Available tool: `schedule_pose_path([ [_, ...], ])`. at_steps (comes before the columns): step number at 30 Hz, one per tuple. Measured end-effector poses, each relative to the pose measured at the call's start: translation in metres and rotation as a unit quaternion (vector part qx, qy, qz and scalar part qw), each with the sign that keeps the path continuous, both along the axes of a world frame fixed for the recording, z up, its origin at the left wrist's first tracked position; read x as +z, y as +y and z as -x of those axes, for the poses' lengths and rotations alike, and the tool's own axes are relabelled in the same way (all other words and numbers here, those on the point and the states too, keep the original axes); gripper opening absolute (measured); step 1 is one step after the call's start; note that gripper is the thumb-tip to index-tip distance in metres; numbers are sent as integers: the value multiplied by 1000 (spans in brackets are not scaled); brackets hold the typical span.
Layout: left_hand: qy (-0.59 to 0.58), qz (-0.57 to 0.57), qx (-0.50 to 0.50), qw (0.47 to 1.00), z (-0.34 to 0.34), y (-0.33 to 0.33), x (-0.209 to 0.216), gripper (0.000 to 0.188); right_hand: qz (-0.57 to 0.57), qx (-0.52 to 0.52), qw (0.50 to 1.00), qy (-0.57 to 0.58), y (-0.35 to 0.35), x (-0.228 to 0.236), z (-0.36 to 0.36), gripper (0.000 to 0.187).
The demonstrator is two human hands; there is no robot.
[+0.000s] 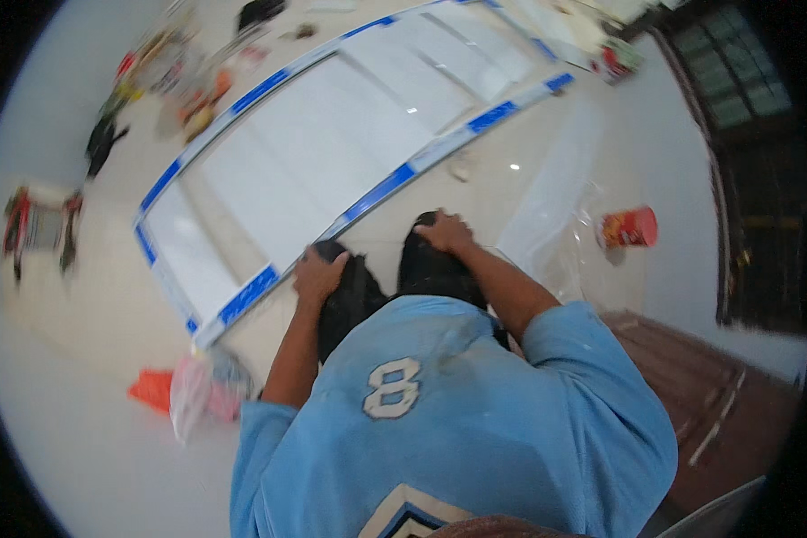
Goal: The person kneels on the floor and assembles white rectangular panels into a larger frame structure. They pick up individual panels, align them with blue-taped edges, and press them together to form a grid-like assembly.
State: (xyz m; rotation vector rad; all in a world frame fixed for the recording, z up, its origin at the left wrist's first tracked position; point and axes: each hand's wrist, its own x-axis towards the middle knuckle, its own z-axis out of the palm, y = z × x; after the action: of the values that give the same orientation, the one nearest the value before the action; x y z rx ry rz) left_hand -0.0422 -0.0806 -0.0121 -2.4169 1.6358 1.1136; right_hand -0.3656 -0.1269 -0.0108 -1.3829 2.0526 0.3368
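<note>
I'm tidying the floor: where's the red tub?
In the head view, the red tub is toward the right, between the clear plastic and the wall.

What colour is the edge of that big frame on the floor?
The frame is whitish with bright blue strips along it, best seen in the head view.

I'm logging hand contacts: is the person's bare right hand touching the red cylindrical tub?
Apart. The head view shows the right hand on the black-trousered right knee, with pale glossy floor between the hand and the red tub.
</note>
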Motion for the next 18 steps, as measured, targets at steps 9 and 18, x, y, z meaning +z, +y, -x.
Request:
schedule_pose_path([
  [9, -14, -19, 35, 999, 8, 4, 13, 109, -9, 23, 1000, -7, -2, -20, 9, 94],
  [18, -13, -34, 26, 999, 6, 3, 11, 110, 0, 49, 999, -12, -5, -44, 18, 95],
])
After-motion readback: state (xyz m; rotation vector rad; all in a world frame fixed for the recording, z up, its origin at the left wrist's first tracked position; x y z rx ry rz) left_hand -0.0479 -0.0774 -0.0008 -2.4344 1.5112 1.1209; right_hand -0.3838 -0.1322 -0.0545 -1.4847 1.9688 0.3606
